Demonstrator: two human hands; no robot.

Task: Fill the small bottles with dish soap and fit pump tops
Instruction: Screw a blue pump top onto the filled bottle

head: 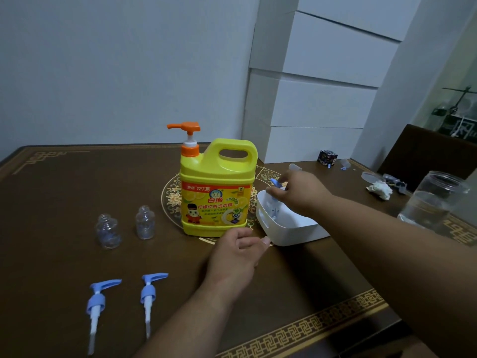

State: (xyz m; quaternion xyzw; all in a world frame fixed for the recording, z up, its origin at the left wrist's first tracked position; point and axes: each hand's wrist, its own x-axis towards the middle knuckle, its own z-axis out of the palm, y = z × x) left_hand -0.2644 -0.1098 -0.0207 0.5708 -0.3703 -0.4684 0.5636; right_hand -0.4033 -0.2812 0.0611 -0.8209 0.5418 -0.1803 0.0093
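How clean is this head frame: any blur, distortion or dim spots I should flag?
Head view: wide-angle bending shows in the table edges and the white boxes; lighting is dim and even, with soft shadows; the right hand over the white tub is slightly soft; the yellow soap jug label reads sharp.

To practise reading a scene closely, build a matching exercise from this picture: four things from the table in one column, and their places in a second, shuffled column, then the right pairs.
Things:
1. yellow dish soap jug
2. two small clear bottles
3. two blue pump tops
4. white tub

Places:
A. lying flat on the table, nearest the camera
B. standing open to the left of the jug
C. under the right hand
D. upright at the table's middle, orange pump on top

Pairs: 1-D, 2-B, 3-A, 4-C
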